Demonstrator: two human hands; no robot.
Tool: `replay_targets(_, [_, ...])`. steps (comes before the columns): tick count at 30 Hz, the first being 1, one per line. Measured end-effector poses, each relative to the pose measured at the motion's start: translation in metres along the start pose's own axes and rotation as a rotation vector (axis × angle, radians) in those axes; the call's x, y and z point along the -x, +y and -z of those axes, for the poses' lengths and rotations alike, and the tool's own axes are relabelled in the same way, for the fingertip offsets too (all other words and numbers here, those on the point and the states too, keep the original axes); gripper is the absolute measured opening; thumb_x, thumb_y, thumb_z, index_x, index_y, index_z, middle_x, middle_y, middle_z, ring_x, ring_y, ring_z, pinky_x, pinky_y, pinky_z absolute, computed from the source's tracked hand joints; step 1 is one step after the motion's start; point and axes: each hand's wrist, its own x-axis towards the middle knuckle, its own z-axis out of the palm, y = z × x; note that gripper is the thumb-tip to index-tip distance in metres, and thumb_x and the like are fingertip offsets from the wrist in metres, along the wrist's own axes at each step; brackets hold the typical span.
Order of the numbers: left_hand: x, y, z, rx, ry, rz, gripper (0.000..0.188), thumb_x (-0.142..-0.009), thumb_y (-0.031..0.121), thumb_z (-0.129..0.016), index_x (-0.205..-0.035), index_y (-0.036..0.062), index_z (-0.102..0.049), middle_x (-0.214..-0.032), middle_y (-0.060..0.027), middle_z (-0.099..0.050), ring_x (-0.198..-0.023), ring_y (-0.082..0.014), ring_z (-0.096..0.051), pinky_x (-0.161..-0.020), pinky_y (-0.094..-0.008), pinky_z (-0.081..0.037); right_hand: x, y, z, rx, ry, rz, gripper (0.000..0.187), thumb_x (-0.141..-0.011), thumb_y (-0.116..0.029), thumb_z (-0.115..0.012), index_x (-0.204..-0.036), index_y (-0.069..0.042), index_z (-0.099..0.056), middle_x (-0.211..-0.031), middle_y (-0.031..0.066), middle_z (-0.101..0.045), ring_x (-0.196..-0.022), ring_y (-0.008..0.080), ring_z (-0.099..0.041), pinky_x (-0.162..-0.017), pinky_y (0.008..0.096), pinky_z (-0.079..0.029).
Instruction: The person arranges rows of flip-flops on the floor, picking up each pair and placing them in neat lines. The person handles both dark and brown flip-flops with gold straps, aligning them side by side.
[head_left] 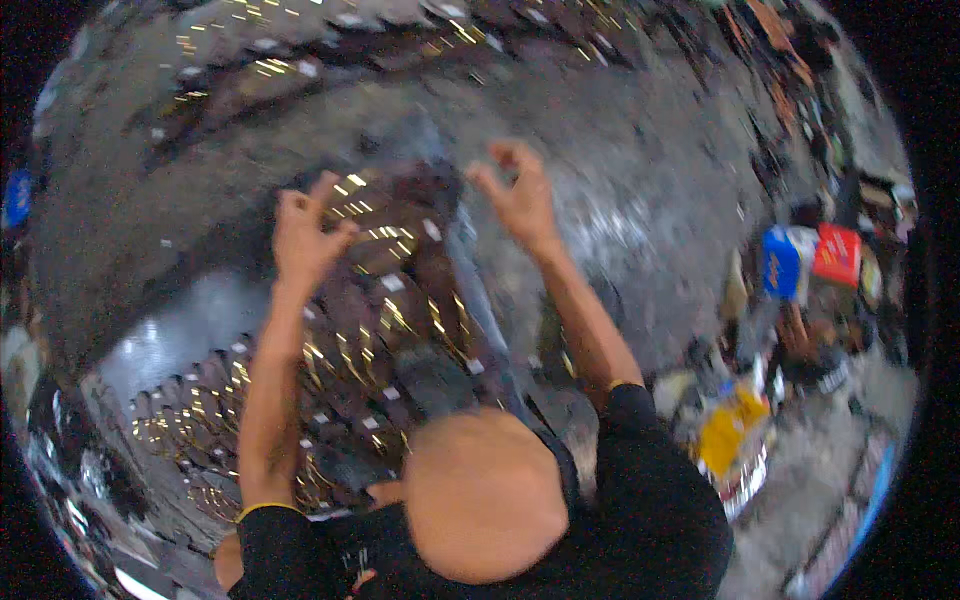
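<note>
My left hand [305,238] is raised over the rows, thumb and forefinger apart, with nothing visible in its grasp. Just right of it lies a dark brown piece with gold-coloured trim [385,240], whose kind blur hides. My right hand [522,200] is further right, its thumb and forefinger curved with a gap between them and nothing seen in it. A dark brown shape [425,185] lies between the hands, close to the right thumb. Many similar dark pieces with gold trim [200,415] and small white tags lie in rows below and left of my left arm.
Another row of gold-trimmed dark pieces [270,68] runs along the far side of the grey floor [620,120]. At the right are a blue and white box [785,262], a red box [838,255], a yellow package [732,430] and mixed clutter.
</note>
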Motion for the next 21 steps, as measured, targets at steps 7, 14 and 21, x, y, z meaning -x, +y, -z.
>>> replay_targets(7, [-0.001,-0.034,-0.011,0.056,0.074,-0.082,0.083,-0.076,0.024,-0.083,-0.151,0.0142,-0.049,-0.132,-0.0164,-0.052,-0.119,-0.0389,-0.052,-0.106,-0.0462,-0.042,0.116,0.128,0.228,0.317,-0.12,-0.453,0.049,-0.09,-0.042,-0.076,-0.12,-0.003,-0.069,-0.109,0.0156,-0.073,-0.098,0.0271,-0.069,-0.086,0.0396,-0.055])
replay_targets(14, [0.075,0.109,0.001,0.462,-0.037,-0.169,0.033,-0.086,0.006,-0.069,-0.119,0.0028,-0.066,-0.118,-0.014,-0.067,-0.102,-0.0288,-0.066,-0.091,-0.0401,-0.053,0.233,0.053,0.146,0.8,-0.023,-0.631,0.121,-0.066,-0.043,-0.092,-0.16,-0.008,-0.023,-0.155,0.0267,-0.032,-0.131,0.0475,-0.046,-0.11,0.0516,-0.042])
replay_targets(21, [0.117,0.147,0.01,0.685,-0.827,-0.038,0.067,-0.089,0.029,-0.08,-0.141,-0.0008,-0.049,-0.125,-0.0203,-0.065,-0.115,-0.0296,-0.065,-0.099,-0.0448,-0.051,0.122,-0.006,0.108,0.043,0.017,-0.482,0.122,-0.061,-0.033,-0.098,-0.156,-0.002,-0.028,-0.145,0.025,-0.043,-0.135,0.0393,-0.047,-0.115,0.0461,-0.039])
